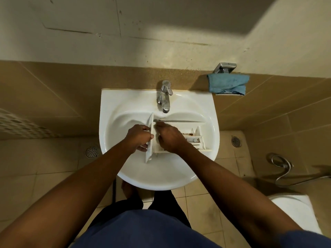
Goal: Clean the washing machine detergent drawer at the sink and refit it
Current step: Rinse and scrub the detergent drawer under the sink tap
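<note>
The white detergent drawer [194,138] lies across the white sink [111,108], its front panel to the left and its stained compartments to the right. My left hand [138,138] grips the front panel from the left side. My right hand [170,138] is inside the drawer just behind the panel, with its fingers curled down into a compartment; what they touch is hidden. The chrome tap [164,97] stands just beyond the drawer, and no water stream is visible.
A blue cloth [228,84] hangs on a chrome holder [224,67] on the wall at the right. Floor drains [91,152] sit either side of the sink. A hose [281,165] and a white toilet [293,210] are at the right.
</note>
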### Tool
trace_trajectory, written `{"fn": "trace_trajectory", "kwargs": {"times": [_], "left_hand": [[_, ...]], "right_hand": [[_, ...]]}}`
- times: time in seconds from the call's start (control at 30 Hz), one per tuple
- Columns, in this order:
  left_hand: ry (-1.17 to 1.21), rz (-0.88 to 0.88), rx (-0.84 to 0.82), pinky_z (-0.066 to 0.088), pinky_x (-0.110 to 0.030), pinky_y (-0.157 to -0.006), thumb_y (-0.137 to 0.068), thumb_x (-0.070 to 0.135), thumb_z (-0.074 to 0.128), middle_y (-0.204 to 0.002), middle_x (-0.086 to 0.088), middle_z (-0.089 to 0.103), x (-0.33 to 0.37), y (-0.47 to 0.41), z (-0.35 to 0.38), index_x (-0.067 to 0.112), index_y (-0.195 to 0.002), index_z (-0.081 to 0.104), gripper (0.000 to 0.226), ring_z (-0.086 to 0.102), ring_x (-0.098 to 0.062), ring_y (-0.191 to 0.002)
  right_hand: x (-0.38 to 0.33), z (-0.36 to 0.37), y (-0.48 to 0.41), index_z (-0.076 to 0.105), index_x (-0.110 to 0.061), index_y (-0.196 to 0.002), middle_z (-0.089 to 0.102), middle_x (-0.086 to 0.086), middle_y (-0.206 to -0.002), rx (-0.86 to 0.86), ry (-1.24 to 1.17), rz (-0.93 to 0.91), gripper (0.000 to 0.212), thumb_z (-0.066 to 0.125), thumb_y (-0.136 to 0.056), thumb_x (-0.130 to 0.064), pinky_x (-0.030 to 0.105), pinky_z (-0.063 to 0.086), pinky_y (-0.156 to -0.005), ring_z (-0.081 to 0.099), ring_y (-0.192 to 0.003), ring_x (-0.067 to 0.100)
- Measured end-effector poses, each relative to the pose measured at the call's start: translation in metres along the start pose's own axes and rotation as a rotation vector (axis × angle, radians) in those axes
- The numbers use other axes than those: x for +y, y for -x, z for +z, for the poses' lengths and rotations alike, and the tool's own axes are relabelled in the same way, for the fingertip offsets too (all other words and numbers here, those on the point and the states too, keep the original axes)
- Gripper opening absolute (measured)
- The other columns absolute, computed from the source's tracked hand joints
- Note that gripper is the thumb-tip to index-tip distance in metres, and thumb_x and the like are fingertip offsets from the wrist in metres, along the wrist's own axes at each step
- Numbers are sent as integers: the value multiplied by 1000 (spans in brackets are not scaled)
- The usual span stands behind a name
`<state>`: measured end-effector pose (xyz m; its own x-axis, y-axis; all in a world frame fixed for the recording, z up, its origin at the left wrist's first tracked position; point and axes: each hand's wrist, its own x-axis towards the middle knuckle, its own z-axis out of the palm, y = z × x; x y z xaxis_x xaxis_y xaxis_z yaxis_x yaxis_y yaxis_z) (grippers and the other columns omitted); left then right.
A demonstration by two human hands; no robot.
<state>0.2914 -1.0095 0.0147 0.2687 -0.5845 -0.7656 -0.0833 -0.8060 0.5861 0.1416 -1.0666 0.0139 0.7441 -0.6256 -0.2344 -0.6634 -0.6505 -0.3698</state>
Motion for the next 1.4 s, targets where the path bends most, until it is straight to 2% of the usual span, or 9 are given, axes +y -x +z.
{"fn": "trace_trajectory", "kwargs": {"times": [0.07,0.23,0.43,0.57,0.63,0.87,1.1,1.27,1.4], "left_hand": [[5,4,4,66,-46,-69,-91,11,72,-101,-14,73,0,0,0,17,-139,60,49,76,-32,-79],[8,8,-2,65,-49,-72,-90,10,73,-105,-16,73,0,0,0,16,-139,60,51,75,-33,-79],[15,0,-2,66,-47,-69,-91,10,73,-105,-16,73,0,-1,-1,15,-139,61,50,76,-34,-80],[22,-4,-2,65,-47,-71,-91,11,73,-109,-17,72,0,-2,1,16,-140,59,51,75,-34,-82],[30,-5,1,66,-45,-68,-91,11,73,-107,-16,72,0,-2,1,16,-139,59,50,75,-34,-82],[34,-1,1,65,-43,-64,-92,11,74,-107,-17,72,-2,-1,0,16,-139,61,50,75,-34,-81],[54,-1,-6,66,-47,-69,-91,12,74,-105,-16,74,-3,-3,0,16,-137,62,48,76,-33,-79],[55,10,2,66,-44,-67,-92,12,73,-109,-16,73,-5,-1,0,18,-138,62,48,76,-32,-80],[52,18,2,66,-46,-70,-93,12,71,-110,-16,73,-5,-1,1,17,-139,61,47,76,-33,-82]], "right_hand": [[-5,7,14,57,6,-132,57,27,-140,-41,52,-21,42,55,-92,-6,47,51,-93,59,-120,45],[4,-3,22,71,-1,-104,73,21,-97,-2,51,91,37,45,-86,-20,34,49,-71,68,-88,43],[-7,4,12,59,0,-135,58,23,-141,-32,59,38,47,54,-90,-14,46,53,-93,59,-124,43],[0,-7,25,75,-7,-107,76,16,-100,-52,96,34,48,38,-82,-25,40,57,-75,70,-91,40],[7,-19,16,79,-11,-101,78,12,-98,-17,45,71,44,42,-80,-22,39,58,-77,71,-91,36],[-6,10,17,57,-2,-139,55,20,-147,-46,77,-69,53,60,-86,-6,46,54,-96,55,-133,38],[2,-12,7,77,-9,-100,76,15,-95,-30,58,-80,35,48,-80,-10,32,51,-68,70,-85,39],[0,19,23,61,-2,-137,58,21,-144,-48,59,-131,52,56,-86,0,47,51,-103,55,-134,39],[5,15,65,70,-7,-130,64,13,-139,-59,-14,-247,48,53,-85,1,43,46,-113,60,-131,28]]}}
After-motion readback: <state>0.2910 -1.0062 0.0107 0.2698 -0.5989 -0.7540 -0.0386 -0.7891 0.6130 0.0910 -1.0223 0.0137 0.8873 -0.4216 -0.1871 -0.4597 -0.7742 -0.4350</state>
